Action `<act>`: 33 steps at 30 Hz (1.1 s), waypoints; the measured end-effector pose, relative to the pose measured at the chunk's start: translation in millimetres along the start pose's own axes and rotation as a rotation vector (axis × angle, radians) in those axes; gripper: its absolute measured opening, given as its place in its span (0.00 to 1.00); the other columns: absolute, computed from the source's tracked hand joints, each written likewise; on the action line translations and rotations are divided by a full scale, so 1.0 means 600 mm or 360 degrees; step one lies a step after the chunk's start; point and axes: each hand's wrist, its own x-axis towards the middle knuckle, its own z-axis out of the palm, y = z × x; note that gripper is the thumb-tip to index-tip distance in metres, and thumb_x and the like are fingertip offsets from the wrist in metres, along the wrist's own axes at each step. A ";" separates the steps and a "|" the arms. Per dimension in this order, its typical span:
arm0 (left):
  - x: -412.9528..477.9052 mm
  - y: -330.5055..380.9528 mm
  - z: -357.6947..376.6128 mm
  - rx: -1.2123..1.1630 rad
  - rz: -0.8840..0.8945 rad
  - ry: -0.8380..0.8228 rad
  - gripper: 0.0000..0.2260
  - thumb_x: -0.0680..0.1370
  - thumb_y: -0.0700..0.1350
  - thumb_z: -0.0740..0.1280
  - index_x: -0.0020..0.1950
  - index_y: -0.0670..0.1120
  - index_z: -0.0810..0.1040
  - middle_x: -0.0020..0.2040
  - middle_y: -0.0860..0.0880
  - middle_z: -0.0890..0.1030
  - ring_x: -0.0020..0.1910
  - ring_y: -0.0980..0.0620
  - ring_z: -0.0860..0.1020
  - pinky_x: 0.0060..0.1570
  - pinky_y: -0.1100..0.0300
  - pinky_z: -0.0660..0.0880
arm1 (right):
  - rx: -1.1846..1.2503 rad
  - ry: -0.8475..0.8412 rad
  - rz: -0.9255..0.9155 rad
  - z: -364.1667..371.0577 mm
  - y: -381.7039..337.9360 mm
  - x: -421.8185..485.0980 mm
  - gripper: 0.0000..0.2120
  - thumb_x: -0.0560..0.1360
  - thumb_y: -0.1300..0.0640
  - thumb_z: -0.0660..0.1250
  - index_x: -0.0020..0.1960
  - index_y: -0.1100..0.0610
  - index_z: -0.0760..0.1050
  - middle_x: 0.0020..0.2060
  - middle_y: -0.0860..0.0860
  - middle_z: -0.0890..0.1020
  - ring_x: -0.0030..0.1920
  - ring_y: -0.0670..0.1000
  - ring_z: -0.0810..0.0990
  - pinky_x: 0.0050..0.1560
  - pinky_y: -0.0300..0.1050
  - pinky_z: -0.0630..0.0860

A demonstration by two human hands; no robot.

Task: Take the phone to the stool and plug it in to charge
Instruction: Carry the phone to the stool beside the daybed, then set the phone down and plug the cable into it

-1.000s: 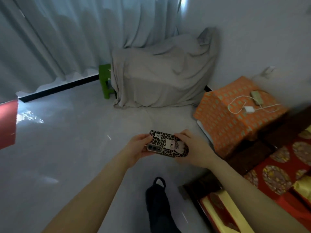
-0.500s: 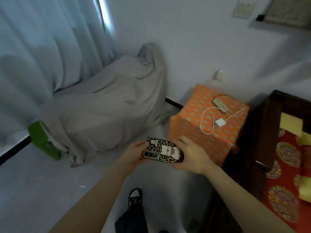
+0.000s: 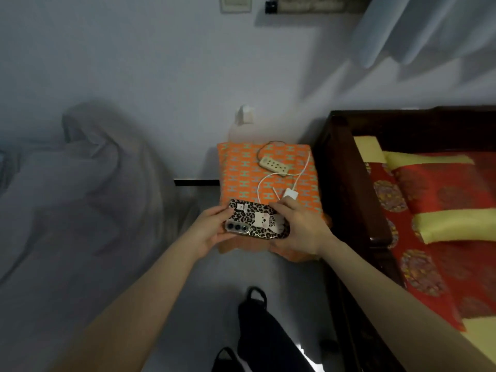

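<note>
While the left hand (image 3: 208,232) and right hand (image 3: 300,229) grip the phone (image 3: 256,222) at center frame, the stool (image 3: 241,170) sits directly behind.

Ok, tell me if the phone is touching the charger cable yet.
Apart. The head view shows the phone held in both hands, while the cable lies loose on the stool beyond it.

Dim, bluish indoor light, soft throughout.
The wall (image 3: 134,63) was evenly grey (no visible lamp), with broad diagonal shadows at upper right; motion blur smeared the draped cloth (image 3: 80,170), edges bowed from the wide lens, and a small glare spot lit the floor (image 3: 299,347).
</note>
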 end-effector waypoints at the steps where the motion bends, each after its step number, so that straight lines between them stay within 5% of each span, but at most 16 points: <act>1: 0.030 0.016 0.008 0.0035 -0.0011 -0.0025 0.18 0.78 0.41 0.64 0.67 0.40 0.70 0.60 0.38 0.78 0.46 0.46 0.79 0.42 0.54 0.78 | 0.0013 0.0019 0.0042 -0.003 0.016 0.017 0.45 0.61 0.34 0.66 0.72 0.53 0.63 0.64 0.50 0.71 0.62 0.55 0.74 0.54 0.53 0.77; 9: 0.272 0.121 0.068 0.0122 -0.0102 -0.0036 0.18 0.78 0.41 0.64 0.67 0.40 0.71 0.63 0.38 0.77 0.52 0.43 0.78 0.47 0.51 0.77 | -0.0024 -0.0001 0.0170 -0.022 0.165 0.207 0.43 0.63 0.42 0.76 0.72 0.53 0.64 0.66 0.51 0.71 0.63 0.55 0.74 0.51 0.48 0.75; 13: 0.370 0.169 0.087 0.0153 -0.0140 -0.0041 0.17 0.77 0.42 0.65 0.65 0.40 0.73 0.59 0.39 0.78 0.44 0.47 0.79 0.33 0.58 0.81 | -0.0020 -0.0014 0.0214 -0.032 0.222 0.294 0.41 0.63 0.44 0.77 0.71 0.55 0.67 0.63 0.54 0.73 0.59 0.58 0.76 0.47 0.50 0.75; 18: 0.481 0.195 0.083 0.0105 -0.0189 -0.0017 0.10 0.76 0.43 0.67 0.56 0.45 0.77 0.53 0.43 0.81 0.43 0.49 0.81 0.30 0.61 0.78 | -0.0001 0.0030 0.0244 -0.011 0.278 0.379 0.41 0.64 0.44 0.77 0.71 0.56 0.67 0.62 0.53 0.73 0.59 0.56 0.75 0.45 0.51 0.77; 24: 0.581 0.150 0.069 -0.0389 -0.0285 -0.0152 0.11 0.73 0.46 0.69 0.54 0.45 0.78 0.46 0.50 0.85 0.46 0.53 0.83 0.42 0.62 0.79 | 0.0135 0.0225 0.0396 0.079 0.325 0.442 0.41 0.61 0.43 0.76 0.69 0.57 0.69 0.60 0.54 0.75 0.54 0.57 0.79 0.44 0.51 0.81; 29: 0.616 0.087 0.079 -0.0653 -0.0370 -0.0182 0.07 0.78 0.42 0.62 0.55 0.45 0.75 0.55 0.44 0.78 0.55 0.47 0.78 0.61 0.51 0.74 | 0.0110 0.0316 0.0510 0.177 0.330 0.455 0.39 0.64 0.40 0.72 0.69 0.57 0.68 0.58 0.54 0.76 0.50 0.56 0.80 0.40 0.52 0.81; 33: 0.623 0.045 0.084 -0.0692 -0.0411 -0.0098 0.04 0.79 0.42 0.59 0.49 0.47 0.73 0.48 0.47 0.76 0.46 0.50 0.77 0.48 0.57 0.78 | 0.0089 0.0364 0.0648 0.252 0.316 0.454 0.38 0.65 0.37 0.70 0.69 0.56 0.68 0.57 0.52 0.76 0.52 0.53 0.79 0.41 0.48 0.80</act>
